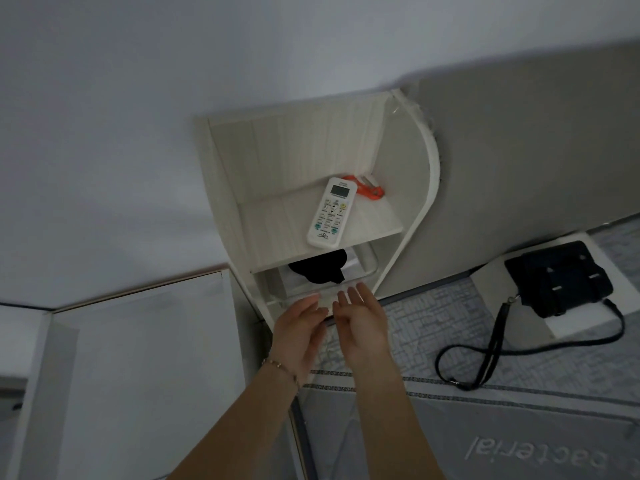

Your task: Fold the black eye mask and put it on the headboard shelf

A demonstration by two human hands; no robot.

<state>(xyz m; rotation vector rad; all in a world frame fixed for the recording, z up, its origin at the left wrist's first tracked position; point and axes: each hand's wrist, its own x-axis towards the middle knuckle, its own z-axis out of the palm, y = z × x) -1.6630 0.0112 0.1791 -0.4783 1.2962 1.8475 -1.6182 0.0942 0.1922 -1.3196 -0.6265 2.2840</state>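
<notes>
At lower centre, the left hand (300, 326) and right hand (360, 320) reach side by side, fingers loosely spread and holding nothing. Just above them the black eye mask (320, 268) lies folded in the lower compartment of the headboard shelf (420, 188). Higher up, a white remote (332, 212) rests on the upper board.

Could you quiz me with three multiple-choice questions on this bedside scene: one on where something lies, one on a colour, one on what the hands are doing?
1. Where is the black eye mask?
A. on the mattress
B. lower shelf compartment
C. beside the remote

2. What colour is the object behind the remote control?
A. orange
B. blue
C. green

3. The left hand and right hand are:
A. gripping the mask
B. holding the remote
C. open and empty

Answers: B, it lies under the upper shelf board; A, the orange object shows it; C, fingers spread, nothing held.
</notes>
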